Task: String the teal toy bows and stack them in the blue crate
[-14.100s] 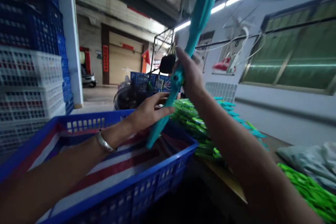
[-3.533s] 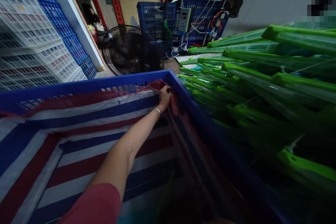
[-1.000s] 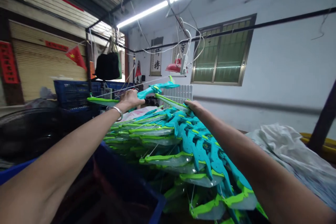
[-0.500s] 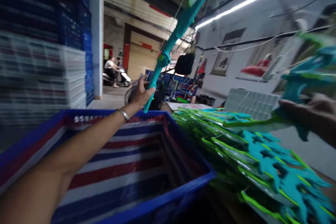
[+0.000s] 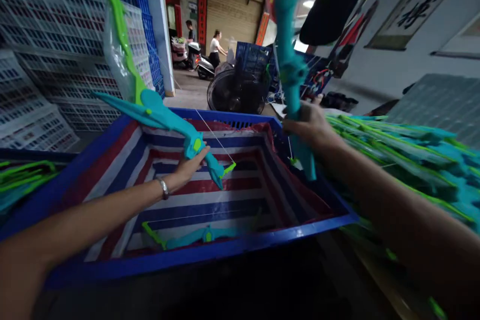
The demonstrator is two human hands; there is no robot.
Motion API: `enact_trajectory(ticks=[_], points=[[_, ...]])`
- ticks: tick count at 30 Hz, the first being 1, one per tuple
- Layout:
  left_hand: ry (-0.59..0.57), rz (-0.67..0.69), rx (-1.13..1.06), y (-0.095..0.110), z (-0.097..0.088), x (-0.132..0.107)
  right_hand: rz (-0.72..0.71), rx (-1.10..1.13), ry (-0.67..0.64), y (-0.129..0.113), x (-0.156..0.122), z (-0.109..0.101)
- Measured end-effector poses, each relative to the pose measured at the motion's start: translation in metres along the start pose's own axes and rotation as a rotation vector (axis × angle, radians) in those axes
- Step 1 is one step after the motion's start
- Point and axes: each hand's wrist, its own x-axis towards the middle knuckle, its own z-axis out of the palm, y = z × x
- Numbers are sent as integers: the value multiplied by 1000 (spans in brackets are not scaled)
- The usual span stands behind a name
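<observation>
My left hand [image 5: 189, 167] is closed around the grip of a teal and lime-green toy bow [image 5: 165, 115]. That bow slants over a blue crate [image 5: 108, 269], its string stretched toward the lower green tip. At the crate's far right corner, my right hand [image 5: 313, 127] grips a second toy bow [image 5: 287, 20], blurred and held nearly upright, with its top cut off by the frame. Inside, along the near wall of the crate, lies another toy bow [image 5: 208, 234]. A red, white and blue striped sheet [image 5: 210, 187] lines the crate.
A large pile of toy bows [image 5: 408, 155] lies to the right. Stacked white crates [image 5: 71, 45] stand at left, and more green and teal pieces [image 5: 28, 180] sit at the left edge. Beyond the crate is a black fan [image 5: 236, 92]; people and scooters [image 5: 204, 66] are outside.
The view has tipped downward. My left hand's bow has swung from upright to leaning left over the crate. My right hand has come in from the far right, bow in hand, to the crate's corner.
</observation>
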Motion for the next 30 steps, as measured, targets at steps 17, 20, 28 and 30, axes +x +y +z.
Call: enact_trajectory(ticks=[17, 20, 28, 30], points=[[180, -759, -285, -197, 36, -34, 46, -268, -673, 113, -38, 232], [263, -849, -305, -227, 43, -49, 47, -321, -756, 130, -45, 251], [169, -1035, -152, -273, 62, -109, 6, -272, -901, 158, -71, 303], [20, -1062, -84, -273, 59, -120, 10, -260, -914, 162, -75, 312]])
